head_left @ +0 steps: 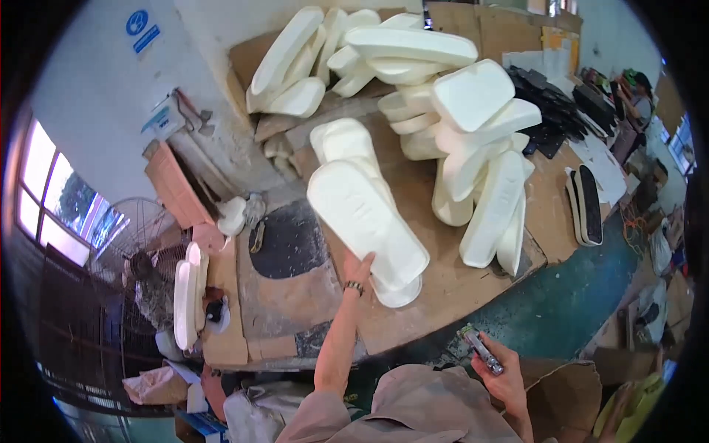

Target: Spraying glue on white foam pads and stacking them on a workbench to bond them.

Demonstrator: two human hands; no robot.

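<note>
My left hand (358, 267) grips the near left edge of a long, rounded, cream-white foam pad (369, 225). Shallow marks show in the pad's upper face. It lies across other white pads (345, 140) on the cardboard-covered table, and one pokes out beneath its near end. Off the table's front edge, my right hand (502, 373) is closed around a small, silvery metal hand tool (481, 351). The tool points up and to the left; its exact kind is unclear. Just right of the held pad stands a heap of similar white pads (473, 148).
More white pads (410, 46) are piled at the back. A dark round-edged mat (288, 240) lies left of my left arm. Two pads (188, 295) stand at the left, near a wire-cage fan (133, 229). Black pieces (546, 103) lie far right, and a person (636, 111) is beyond.
</note>
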